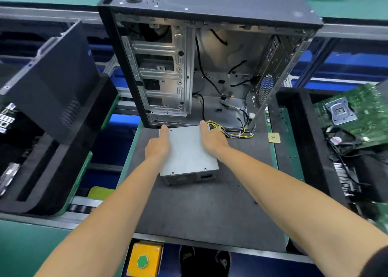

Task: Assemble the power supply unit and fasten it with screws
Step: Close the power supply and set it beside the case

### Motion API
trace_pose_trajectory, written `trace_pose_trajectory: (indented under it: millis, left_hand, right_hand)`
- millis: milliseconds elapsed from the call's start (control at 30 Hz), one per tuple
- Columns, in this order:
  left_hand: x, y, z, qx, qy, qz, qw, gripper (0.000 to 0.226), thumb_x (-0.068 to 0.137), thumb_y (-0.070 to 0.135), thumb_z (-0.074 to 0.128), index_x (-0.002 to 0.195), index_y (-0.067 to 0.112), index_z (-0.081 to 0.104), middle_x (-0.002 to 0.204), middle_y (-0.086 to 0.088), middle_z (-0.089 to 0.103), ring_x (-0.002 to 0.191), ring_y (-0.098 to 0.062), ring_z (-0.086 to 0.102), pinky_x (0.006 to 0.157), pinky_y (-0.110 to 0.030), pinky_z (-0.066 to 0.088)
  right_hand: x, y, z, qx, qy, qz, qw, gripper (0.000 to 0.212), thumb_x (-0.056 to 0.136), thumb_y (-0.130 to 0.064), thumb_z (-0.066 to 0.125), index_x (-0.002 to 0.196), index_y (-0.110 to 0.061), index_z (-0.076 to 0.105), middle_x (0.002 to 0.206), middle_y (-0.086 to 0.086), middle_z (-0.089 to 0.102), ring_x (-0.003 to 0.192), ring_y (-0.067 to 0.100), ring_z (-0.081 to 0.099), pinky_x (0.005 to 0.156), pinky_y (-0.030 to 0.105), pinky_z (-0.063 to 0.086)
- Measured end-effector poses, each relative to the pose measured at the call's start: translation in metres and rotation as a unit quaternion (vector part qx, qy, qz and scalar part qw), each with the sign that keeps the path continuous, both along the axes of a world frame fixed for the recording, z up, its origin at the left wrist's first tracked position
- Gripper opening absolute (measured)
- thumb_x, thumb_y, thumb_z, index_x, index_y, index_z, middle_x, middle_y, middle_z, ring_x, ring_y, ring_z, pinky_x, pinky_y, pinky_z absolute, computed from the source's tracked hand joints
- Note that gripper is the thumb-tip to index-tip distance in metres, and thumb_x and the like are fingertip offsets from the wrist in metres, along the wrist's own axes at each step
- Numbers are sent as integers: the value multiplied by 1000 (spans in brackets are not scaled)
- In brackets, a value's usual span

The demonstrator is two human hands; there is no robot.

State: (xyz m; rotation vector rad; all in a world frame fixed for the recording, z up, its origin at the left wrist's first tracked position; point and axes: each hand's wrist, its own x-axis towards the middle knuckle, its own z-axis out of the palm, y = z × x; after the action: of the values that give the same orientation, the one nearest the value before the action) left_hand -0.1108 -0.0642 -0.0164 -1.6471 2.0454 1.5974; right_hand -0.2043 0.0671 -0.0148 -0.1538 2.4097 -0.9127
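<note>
A grey metal power supply unit (186,152) lies flat on the dark mat (199,209), just in front of the open computer case (210,66). My left hand (158,145) presses against its left edge and my right hand (213,139) lies over its right top edge, so both hands grip the box between them. A bundle of yellow and purple cables (233,131) runs from the unit's far right corner toward the case opening. The case stands upright with its side open, showing drive bays on the left and loose black wires inside.
Another black computer case (52,91) sits in a tray at the left. A green motherboard (354,114) and a fan lie at the right. A small CPU chip (274,138) rests on the mat's right side. A yellow box with a green button (143,260) hangs below the front edge.
</note>
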Motion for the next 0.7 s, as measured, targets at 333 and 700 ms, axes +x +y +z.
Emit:
trace_pose_trajectory:
  millis: [333,700]
  left_hand:
    - [-3,-1,12,95,36,50,994,80,93,68,29,152,13,25,151,-6,37,131,-33,43,110,-49,36]
    - [-3,-11,16,152,67,1,986,72,93,68,29,151,25,29,154,-1,34,139,-26,37,115,-47,30]
  right_hand:
    - [3,0,1,-3,-6,-8,1000,83,96,-65,18,129,2,53,130,19,55,116,32,52,99,40,41]
    - [4,-3,0,0,-2,-8,1000,83,96,-65,18,128,3,53,129,19,56,115,32,52,96,38,40]
